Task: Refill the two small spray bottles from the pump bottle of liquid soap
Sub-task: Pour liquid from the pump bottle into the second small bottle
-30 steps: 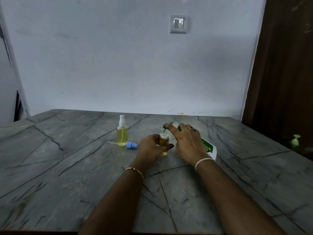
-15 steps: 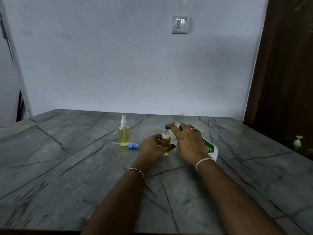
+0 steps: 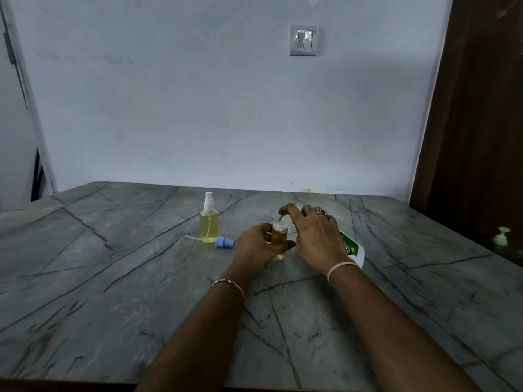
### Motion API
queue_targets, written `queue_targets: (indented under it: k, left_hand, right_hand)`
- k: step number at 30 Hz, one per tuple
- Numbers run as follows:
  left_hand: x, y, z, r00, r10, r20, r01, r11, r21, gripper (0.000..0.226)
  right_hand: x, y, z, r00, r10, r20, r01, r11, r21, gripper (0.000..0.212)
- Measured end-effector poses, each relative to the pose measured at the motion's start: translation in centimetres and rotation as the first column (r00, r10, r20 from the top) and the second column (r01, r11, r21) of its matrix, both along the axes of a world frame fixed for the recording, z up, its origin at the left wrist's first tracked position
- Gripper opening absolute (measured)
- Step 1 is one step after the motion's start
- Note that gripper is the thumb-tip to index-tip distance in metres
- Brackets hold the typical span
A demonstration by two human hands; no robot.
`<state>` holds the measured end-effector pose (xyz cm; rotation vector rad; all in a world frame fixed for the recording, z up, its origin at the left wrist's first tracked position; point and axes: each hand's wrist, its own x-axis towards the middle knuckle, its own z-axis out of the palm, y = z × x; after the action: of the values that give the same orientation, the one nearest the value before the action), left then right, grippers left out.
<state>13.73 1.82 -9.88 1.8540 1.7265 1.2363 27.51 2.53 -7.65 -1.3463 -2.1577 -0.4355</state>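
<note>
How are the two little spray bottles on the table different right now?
The capped spray bottle wears its white sprayer; the open spray bottle has none, and a blue sprayer top lies on the table. The capped spray bottle stands free; the left hand holds the open spray bottle under the pump bottle's green spout. Both stand upright, holding yellowish liquid.

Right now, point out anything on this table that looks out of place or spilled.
No spill shows. A blue spray cap lies loose on its side on the table, off the open bottle that the left hand steadies. The pump bottle is tilted over it under the right hand.
</note>
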Motion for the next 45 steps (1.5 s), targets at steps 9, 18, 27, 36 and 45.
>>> queue_targets:
  k: [9, 18, 27, 36, 45]
  left_hand:
    - [0.09, -0.09, -0.02, 1.000, 0.013, 0.002, -0.013, 1.000, 0.002, 0.054]
    - [0.02, 0.02, -0.06, 1.000, 0.001, -0.009, -0.001, 1.000, -0.005, 0.049]
    - [0.01, -0.03, 0.02, 1.000, 0.008, -0.006, -0.008, 1.000, -0.010, 0.051]
    - [-0.07, 0.06, 0.09, 1.000, 0.014, -0.022, -0.015, 1.000, -0.012, 0.049]
    - [0.00, -0.01, 0.16, 0.999, 0.020, -0.028, -0.021, 1.000, -0.017, 0.055]
  right_hand:
    - [0.91, 0.00, -0.23, 1.000, 0.021, 0.010, -0.021, 1.000, -0.012, 0.075]
    - [0.21, 0.11, -0.02, 0.999, 0.035, -0.027, -0.035, 0.999, -0.010, 0.063]
    - [0.78, 0.10, -0.45, 1.000, 0.024, -0.002, -0.024, 1.000, 0.005, 0.073]
    - [0.19, 0.11, -0.15, 0.999, 0.034, -0.028, -0.034, 0.999, 0.010, 0.067]
    - [0.88, 0.02, -0.25, 0.999, 0.040, -0.002, -0.040, 0.999, -0.009, 0.071]
